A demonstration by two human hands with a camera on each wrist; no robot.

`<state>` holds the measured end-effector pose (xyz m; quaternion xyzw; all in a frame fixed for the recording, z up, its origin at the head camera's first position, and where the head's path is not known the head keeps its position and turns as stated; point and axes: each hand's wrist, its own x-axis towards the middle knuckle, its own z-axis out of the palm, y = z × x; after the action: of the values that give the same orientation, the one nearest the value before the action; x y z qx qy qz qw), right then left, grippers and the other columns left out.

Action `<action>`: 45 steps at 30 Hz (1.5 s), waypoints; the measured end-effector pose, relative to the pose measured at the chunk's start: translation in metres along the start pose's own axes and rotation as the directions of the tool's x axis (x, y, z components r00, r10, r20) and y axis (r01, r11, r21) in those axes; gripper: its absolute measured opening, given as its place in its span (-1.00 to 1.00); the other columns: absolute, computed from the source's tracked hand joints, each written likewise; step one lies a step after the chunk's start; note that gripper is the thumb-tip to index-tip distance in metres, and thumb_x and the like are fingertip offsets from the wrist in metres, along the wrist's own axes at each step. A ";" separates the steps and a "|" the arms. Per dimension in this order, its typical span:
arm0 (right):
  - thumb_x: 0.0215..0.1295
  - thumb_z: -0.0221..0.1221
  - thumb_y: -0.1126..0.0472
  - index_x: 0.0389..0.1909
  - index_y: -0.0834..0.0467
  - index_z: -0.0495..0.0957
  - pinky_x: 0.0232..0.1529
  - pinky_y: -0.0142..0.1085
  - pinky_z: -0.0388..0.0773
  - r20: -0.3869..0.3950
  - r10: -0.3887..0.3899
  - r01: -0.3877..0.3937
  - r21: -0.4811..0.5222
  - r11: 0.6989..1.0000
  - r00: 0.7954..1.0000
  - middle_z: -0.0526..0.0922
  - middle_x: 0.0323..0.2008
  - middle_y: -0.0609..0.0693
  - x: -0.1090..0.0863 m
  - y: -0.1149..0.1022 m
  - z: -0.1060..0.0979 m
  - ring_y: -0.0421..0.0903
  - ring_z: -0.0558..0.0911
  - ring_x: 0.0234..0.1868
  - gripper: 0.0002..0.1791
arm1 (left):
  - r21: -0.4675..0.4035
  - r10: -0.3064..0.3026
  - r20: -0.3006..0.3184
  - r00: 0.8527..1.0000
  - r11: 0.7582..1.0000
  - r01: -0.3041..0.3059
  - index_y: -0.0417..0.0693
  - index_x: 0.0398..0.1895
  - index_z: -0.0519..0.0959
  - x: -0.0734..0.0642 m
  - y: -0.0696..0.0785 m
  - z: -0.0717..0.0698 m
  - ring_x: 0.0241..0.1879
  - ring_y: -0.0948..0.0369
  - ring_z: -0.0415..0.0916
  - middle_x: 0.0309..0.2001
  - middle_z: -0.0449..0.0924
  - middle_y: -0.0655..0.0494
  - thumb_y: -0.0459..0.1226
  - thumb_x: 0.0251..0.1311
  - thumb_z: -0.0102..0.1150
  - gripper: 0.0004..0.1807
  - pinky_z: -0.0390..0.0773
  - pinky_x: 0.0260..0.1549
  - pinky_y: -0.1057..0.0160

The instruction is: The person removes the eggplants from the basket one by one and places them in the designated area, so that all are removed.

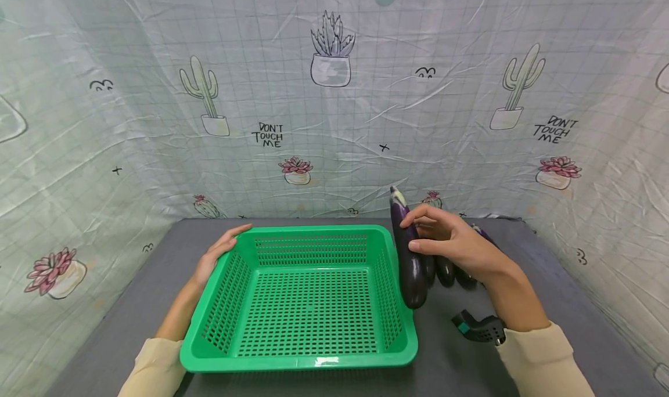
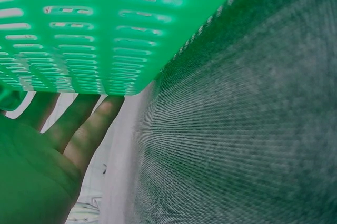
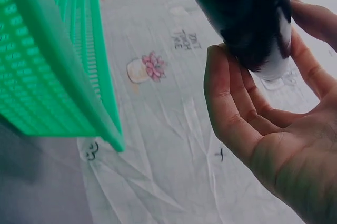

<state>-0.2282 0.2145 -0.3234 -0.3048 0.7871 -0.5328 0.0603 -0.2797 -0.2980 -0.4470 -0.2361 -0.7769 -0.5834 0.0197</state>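
A long dark purple eggplant point(image 1: 411, 257) is held by my right hand point(image 1: 449, 240), thumb on one side and fingers on the other. In the head view it overlaps the right rim of a green plastic basket point(image 1: 308, 362), its stem end pointing up and away. The right wrist view shows the fingers around the eggplant point(image 3: 253, 19). My left hand point(image 1: 211, 257) rests against the basket's far left corner. From the left wrist, its fingers point(image 2: 92, 129) look fairly straight, tips touching the basket.
Several more eggplants point(image 1: 445, 270) lie on the dark grey table point(image 1: 449, 362) beyond and below my right hand, partly hidden by it. A patterned curtain point(image 1: 334, 130) hangs behind the table and along both sides. A black and green strap point(image 1: 478, 327) sits at my right wrist.
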 end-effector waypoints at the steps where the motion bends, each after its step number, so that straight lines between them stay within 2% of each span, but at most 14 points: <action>1: 0.47 0.21 0.28 0.15 0.11 0.49 0.13 -0.19 0.56 -0.012 0.005 -0.005 -0.008 1.000 1.000 0.49 0.21 0.04 -0.002 0.001 -0.002 -0.07 0.55 0.20 -0.71 | -0.007 -0.002 0.003 1.000 1.000 0.002 -0.25 0.62 0.12 0.000 0.000 0.000 0.50 0.44 0.02 0.62 -0.04 -0.19 -0.20 0.68 -0.46 -0.43 0.03 0.46 -0.05; 5: 0.48 0.20 0.29 0.15 0.12 0.48 0.15 -0.21 0.55 -0.041 0.014 -0.015 -0.020 1.000 0.999 0.47 0.23 0.03 -0.009 0.006 -0.007 -0.10 0.54 0.26 -0.71 | -0.010 -0.005 0.000 1.000 1.000 0.005 -0.25 0.61 0.12 -0.001 0.000 0.000 0.60 0.07 -0.06 0.62 -0.03 -0.17 -0.20 0.68 -0.46 -0.43 -0.01 0.48 -0.11; 8: 0.48 0.18 0.32 0.16 0.14 0.46 0.08 -0.22 0.58 -0.031 0.007 -0.007 0.010 1.000 1.000 0.49 0.18 0.04 -0.012 0.010 -0.011 -0.10 0.57 0.15 -0.71 | 0.000 0.000 -0.006 1.000 1.000 0.000 -0.26 0.60 0.14 -0.002 0.001 0.000 0.61 -0.13 -0.23 0.62 0.00 -0.14 -0.21 0.68 -0.45 -0.43 -0.18 0.40 -0.42; 12: 0.51 0.13 0.35 0.21 0.17 0.46 0.01 -0.22 0.60 -0.007 0.006 -0.006 0.061 0.998 1.000 0.53 0.17 0.01 -0.015 0.014 -0.015 -0.11 0.57 0.08 -0.69 | -0.009 -0.006 -0.005 1.000 1.000 0.006 -0.27 0.61 0.12 -0.003 0.000 0.001 0.58 0.20 -0.09 0.63 -0.03 -0.17 -0.20 0.68 -0.46 -0.43 -0.14 0.40 -0.38; 15: 0.54 0.10 0.35 0.27 0.17 0.47 0.02 -0.26 0.60 -0.007 0.006 -0.005 0.067 0.998 1.000 0.55 0.23 -0.04 -0.018 0.016 -0.019 -0.16 0.55 0.15 -0.66 | -0.015 -0.012 0.000 1.000 1.000 0.012 -0.27 0.62 0.10 -0.003 0.001 0.001 0.51 0.40 -0.02 0.63 -0.05 -0.19 -0.20 0.68 -0.48 -0.42 -0.05 0.41 -0.25; 20: 0.55 0.08 0.35 0.30 0.16 0.49 0.09 -0.35 0.56 -0.036 -0.012 0.013 0.036 0.999 0.999 0.51 0.28 -0.09 -0.022 0.019 -0.026 -0.20 0.49 0.25 -0.64 | -0.008 -0.007 0.002 1.000 1.000 0.007 -0.27 0.62 0.10 -0.003 0.001 0.002 0.46 0.51 0.01 0.63 -0.02 -0.13 -0.20 0.68 -0.48 -0.42 0.05 0.37 0.00; 27: 0.59 -0.02 0.38 0.34 0.17 0.45 0.24 -0.54 0.41 -0.039 -0.059 0.061 0.056 0.997 0.997 0.40 0.39 -0.17 -0.031 0.021 -0.036 -0.38 0.36 0.42 -0.62 | 0.005 0.025 -0.003 1.000 1.000 -0.025 -0.26 0.60 0.15 -0.002 -0.001 0.000 0.48 0.49 -0.03 0.60 0.09 0.02 -0.23 0.67 -0.46 -0.44 -0.15 0.40 -0.36; 28: 0.60 -0.04 0.39 0.35 0.16 0.44 0.24 -0.54 0.40 -0.039 -0.065 0.067 0.067 0.996 0.997 0.39 0.39 -0.18 -0.032 0.021 -0.037 -0.38 0.37 0.41 -0.61 | 0.006 0.027 -0.005 1.000 1.000 -0.027 -0.26 0.60 0.15 -0.003 -0.002 -0.001 0.48 0.51 -0.03 0.59 0.10 0.05 -0.23 0.67 -0.45 -0.44 -0.14 0.41 -0.34; 31: 0.61 -0.07 0.40 0.35 0.13 0.44 0.21 -0.51 0.42 -0.046 -0.081 0.085 0.091 0.992 0.996 0.36 0.39 -0.18 -0.033 0.024 -0.041 -0.33 0.40 0.37 -0.60 | -0.021 0.027 0.007 1.000 0.999 -0.027 -0.27 0.61 0.11 -0.004 -0.002 -0.001 0.47 0.51 0.07 0.58 0.11 0.14 -0.23 0.68 -0.47 -0.43 0.06 0.46 0.00; 33: 0.61 -0.09 0.41 0.35 0.14 0.45 0.19 -0.49 0.44 -0.059 -0.091 0.097 0.095 0.991 0.994 0.37 0.38 -0.17 -0.033 0.026 -0.044 -0.30 0.41 0.35 -0.59 | -0.061 0.026 0.020 0.999 0.998 -0.025 -0.30 0.62 0.07 -0.004 -0.001 0.000 0.43 0.46 0.21 0.57 0.10 0.17 -0.23 0.68 -0.49 -0.43 0.25 0.37 0.28; 35: 0.62 -0.11 0.41 0.36 0.16 0.45 0.20 -0.51 0.42 -0.067 -0.100 0.107 0.099 0.989 0.993 0.38 0.38 -0.18 -0.034 0.028 -0.047 -0.31 0.40 0.36 -0.59 | -0.082 0.024 0.028 0.999 0.996 -0.021 -0.33 0.62 0.04 -0.005 -0.001 0.001 0.40 0.45 0.27 0.57 0.08 0.15 -0.23 0.69 -0.50 -0.42 0.34 0.25 0.46; 37: 0.62 -0.11 0.41 0.38 0.19 0.45 0.21 -0.52 0.41 -0.077 -0.103 0.111 0.103 0.989 0.992 0.40 0.38 -0.19 -0.035 0.030 -0.049 -0.31 0.39 0.36 -0.58 | -0.085 0.022 0.028 0.999 0.996 -0.020 -0.33 0.62 0.04 -0.004 0.000 0.001 0.40 0.45 0.26 0.58 0.06 0.09 -0.22 0.69 -0.50 -0.42 0.33 0.24 0.50; 42: 0.61 -0.08 0.41 0.39 0.23 0.44 0.21 -0.54 0.43 -0.129 -0.076 0.091 0.113 0.989 0.989 0.36 0.41 -0.18 -0.040 0.033 -0.053 -0.32 0.39 0.36 -0.58 | -0.037 0.012 0.016 1.000 0.999 -0.012 -0.23 0.63 0.10 -0.003 -0.001 0.001 0.45 0.53 0.06 0.62 -0.03 -0.11 -0.20 0.69 -0.49 -0.43 0.16 0.25 0.48; 45: 0.56 -0.01 0.43 0.39 0.24 0.42 0.20 -0.56 0.43 -0.164 -0.049 0.064 0.085 0.994 0.985 0.30 0.45 -0.13 -0.043 0.035 -0.055 -0.31 0.37 0.38 -0.57 | -0.031 0.022 0.014 1.000 0.999 -0.022 -0.24 0.62 0.11 -0.002 -0.002 0.001 0.46 0.54 0.03 0.62 -0.02 -0.12 -0.21 0.68 -0.49 -0.43 0.13 0.25 0.49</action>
<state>-0.2308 0.2908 -0.3403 -0.2798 0.7556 -0.5922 -0.0053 -0.2780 -0.2985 -0.4494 -0.2490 -0.7652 -0.5934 0.0168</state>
